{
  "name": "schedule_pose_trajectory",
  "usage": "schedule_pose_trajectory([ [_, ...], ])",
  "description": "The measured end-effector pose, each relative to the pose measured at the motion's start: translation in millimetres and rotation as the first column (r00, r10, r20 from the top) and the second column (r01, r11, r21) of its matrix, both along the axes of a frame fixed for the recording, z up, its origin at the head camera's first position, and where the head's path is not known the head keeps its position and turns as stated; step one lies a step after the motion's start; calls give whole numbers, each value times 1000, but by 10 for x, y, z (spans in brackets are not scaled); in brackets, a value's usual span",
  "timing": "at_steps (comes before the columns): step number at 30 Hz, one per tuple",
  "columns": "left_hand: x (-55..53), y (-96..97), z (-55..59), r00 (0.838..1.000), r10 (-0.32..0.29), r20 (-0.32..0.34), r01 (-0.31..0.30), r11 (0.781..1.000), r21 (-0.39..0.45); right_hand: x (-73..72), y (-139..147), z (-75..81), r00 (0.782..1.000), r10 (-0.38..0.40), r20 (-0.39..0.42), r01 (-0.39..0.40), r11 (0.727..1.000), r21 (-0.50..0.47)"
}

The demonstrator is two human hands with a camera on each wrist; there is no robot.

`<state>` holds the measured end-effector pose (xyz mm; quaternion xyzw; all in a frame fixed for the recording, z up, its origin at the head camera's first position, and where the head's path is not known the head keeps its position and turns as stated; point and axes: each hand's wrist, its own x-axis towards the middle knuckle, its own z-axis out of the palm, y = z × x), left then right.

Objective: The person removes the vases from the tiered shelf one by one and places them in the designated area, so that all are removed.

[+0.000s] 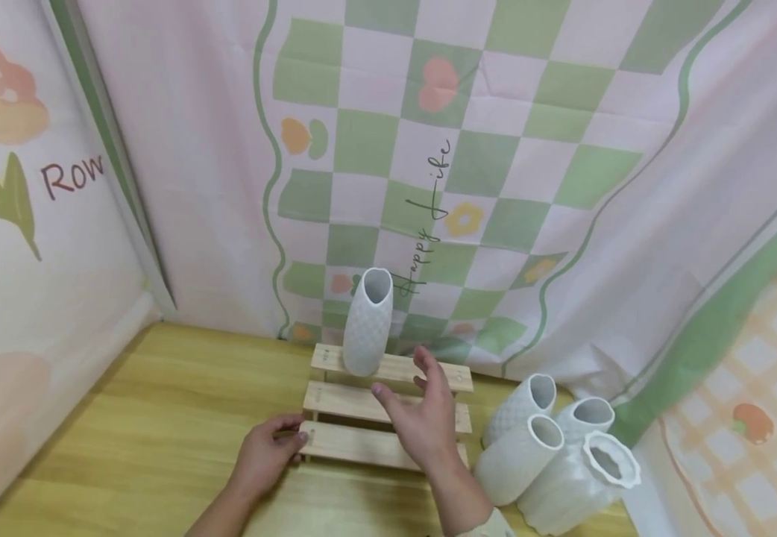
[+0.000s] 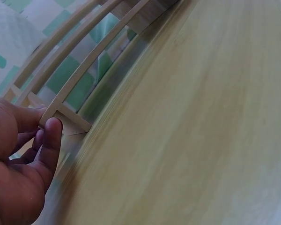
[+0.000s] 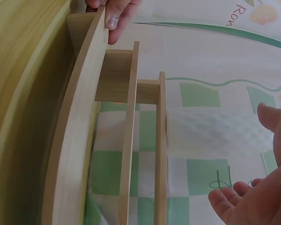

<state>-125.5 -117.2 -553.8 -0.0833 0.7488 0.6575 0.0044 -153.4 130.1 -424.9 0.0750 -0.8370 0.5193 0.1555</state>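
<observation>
A light wooden three-step rack [image 1: 362, 441] stands on the table against the curtain. On its top step, left of the middle, a white textured vase [image 1: 366, 335] is upright. My left hand [image 1: 266, 456] pinches the left end of the lowest step between thumb and fingers; the left wrist view shows the thumb on the step's corner [image 2: 56, 105]. Over the rack's right half is my right hand [image 1: 422, 421], fingers spread and holding nothing, just right of the vase. In the right wrist view, a gap separates that hand [image 3: 262, 187] from the pale vase [image 3: 208, 133].
Several more white vases [image 1: 509, 462] stand close together to the right of the rack, one with a scalloped rim [image 1: 611, 461]. The wooden tabletop [image 1: 180, 418] extends to the left. A green-and-white checked curtain [image 1: 368, 142] hangs directly behind the rack.
</observation>
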Motion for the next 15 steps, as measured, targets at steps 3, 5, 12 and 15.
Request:
schedule_pose_trajectory([
  [3,-2,5,-12,1000,-2,-4,2,1000,4,-53,-49,18,1000,12,3,-12,1000,25],
  [5,-1,5,-10,1000,0,-13,0,1000,6,-100,-89,39,1000,17,5,-17,999,45],
  [12,-2,-1,-16,1000,-2,-15,1,1000,-3,-255,-258,102,999,-7,52,2,996,87],
  [15,12,-2,-9,1000,-6,-7,6,1000,-7,-308,-335,117,999,5,48,-8,998,63],
])
